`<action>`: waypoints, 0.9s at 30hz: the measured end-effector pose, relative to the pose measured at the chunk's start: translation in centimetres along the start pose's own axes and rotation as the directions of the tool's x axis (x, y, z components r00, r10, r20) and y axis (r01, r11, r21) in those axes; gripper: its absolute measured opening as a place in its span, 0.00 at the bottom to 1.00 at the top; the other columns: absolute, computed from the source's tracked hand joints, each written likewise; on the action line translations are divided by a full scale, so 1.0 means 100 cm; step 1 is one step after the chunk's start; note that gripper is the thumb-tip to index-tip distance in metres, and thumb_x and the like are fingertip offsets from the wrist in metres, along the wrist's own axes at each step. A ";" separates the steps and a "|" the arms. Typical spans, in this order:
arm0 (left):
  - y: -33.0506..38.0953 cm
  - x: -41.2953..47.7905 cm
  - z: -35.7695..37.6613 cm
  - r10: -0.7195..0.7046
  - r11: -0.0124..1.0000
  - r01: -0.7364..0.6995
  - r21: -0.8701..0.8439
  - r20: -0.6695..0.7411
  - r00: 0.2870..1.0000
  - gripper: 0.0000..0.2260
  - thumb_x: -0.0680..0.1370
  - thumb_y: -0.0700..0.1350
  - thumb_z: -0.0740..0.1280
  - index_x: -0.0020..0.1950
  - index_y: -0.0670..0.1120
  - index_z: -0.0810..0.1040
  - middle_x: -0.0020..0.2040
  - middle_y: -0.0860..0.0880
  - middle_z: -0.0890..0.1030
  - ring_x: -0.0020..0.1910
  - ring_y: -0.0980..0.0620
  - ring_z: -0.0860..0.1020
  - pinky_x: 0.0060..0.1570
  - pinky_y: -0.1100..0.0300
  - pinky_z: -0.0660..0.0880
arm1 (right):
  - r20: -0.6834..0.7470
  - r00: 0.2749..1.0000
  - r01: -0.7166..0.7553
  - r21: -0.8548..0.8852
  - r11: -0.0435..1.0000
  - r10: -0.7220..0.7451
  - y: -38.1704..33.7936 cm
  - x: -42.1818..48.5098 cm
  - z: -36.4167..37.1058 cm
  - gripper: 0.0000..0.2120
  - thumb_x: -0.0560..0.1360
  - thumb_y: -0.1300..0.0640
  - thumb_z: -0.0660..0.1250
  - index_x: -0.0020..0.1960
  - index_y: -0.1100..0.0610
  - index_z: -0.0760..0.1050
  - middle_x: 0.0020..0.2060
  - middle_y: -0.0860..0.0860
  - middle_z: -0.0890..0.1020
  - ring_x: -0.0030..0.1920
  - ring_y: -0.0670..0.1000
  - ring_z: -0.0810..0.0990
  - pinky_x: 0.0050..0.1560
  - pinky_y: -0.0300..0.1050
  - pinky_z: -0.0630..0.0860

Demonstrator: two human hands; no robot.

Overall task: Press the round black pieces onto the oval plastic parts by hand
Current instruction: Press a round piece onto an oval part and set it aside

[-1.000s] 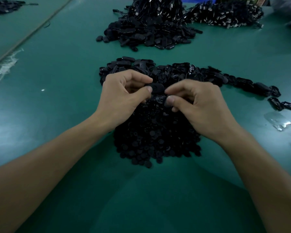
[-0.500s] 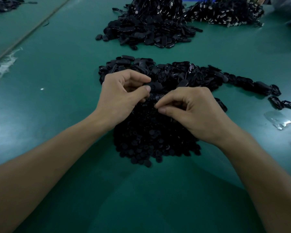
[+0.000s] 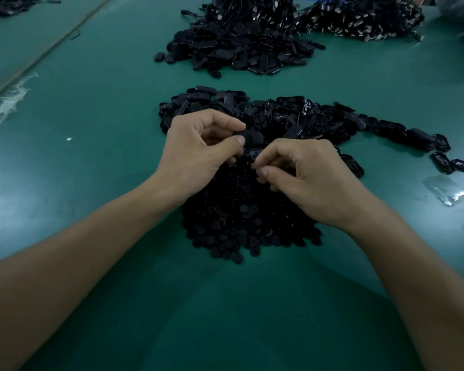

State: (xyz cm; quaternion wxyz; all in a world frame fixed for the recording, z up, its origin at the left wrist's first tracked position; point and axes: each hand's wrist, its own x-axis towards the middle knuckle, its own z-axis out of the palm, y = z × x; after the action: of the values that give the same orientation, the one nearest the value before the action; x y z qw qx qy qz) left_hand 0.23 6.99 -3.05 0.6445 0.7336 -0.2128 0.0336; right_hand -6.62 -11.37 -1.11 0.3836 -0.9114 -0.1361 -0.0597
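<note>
My left hand (image 3: 198, 151) pinches a black oval plastic part (image 3: 252, 137) between thumb and forefinger, held just above the heaps. My right hand (image 3: 306, 178) sits to its right and a little lower, thumb and forefinger closed together over a heap of small round black pieces (image 3: 241, 223). Whether a round piece is between those fingertips is too dark to tell. Behind both hands lies a wide heap of loose oval parts (image 3: 292, 116).
The green table top (image 3: 91, 116) carries a bigger pile of black parts (image 3: 239, 44) at the back and another pile (image 3: 359, 20) at the back right. A trail of oval parts (image 3: 413, 137) runs right. A clear plastic scrap (image 3: 445, 191) lies at the right.
My right hand has dropped away from the oval part and moved down-left onto the heap of round pieces. My left hand keeps its hold on the oval part and has barely shifted.
</note>
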 end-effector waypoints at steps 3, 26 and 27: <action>0.000 0.000 0.000 0.000 1.000 0.000 0.006 0.009 1.000 0.07 0.75 0.35 0.74 0.47 0.47 0.83 0.36 0.50 0.85 0.37 0.51 0.84 0.38 0.62 0.80 | -0.017 1.000 0.016 -0.011 1.000 -0.016 0.000 0.000 0.002 0.06 0.78 0.61 0.69 0.49 0.51 0.81 0.38 0.43 0.83 0.42 0.40 0.82 0.43 0.32 0.76; -0.003 0.001 -0.002 -0.014 0.999 0.014 0.036 0.000 1.000 0.07 0.75 0.37 0.74 0.46 0.50 0.83 0.36 0.51 0.85 0.37 0.52 0.84 0.38 0.64 0.79 | 0.099 0.995 0.037 -0.232 0.972 -0.014 -0.004 0.002 0.009 0.06 0.74 0.48 0.74 0.48 0.49 0.84 0.39 0.42 0.76 0.41 0.41 0.76 0.44 0.43 0.75; -0.003 0.001 -0.001 -0.013 0.999 0.013 0.037 0.000 1.000 0.07 0.75 0.37 0.74 0.46 0.49 0.83 0.36 0.51 0.85 0.37 0.52 0.84 0.38 0.64 0.79 | 0.099 0.995 0.034 -0.230 0.973 -0.011 -0.004 0.002 0.009 0.05 0.75 0.48 0.74 0.48 0.49 0.84 0.39 0.42 0.76 0.41 0.40 0.76 0.44 0.41 0.75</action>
State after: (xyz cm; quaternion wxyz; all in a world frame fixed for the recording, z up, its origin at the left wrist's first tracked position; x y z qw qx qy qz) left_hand 0.47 7.12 -3.28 0.6309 0.7468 -0.2076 0.0334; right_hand -6.57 -10.37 -1.44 0.2672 -0.9502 -0.1569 -0.0350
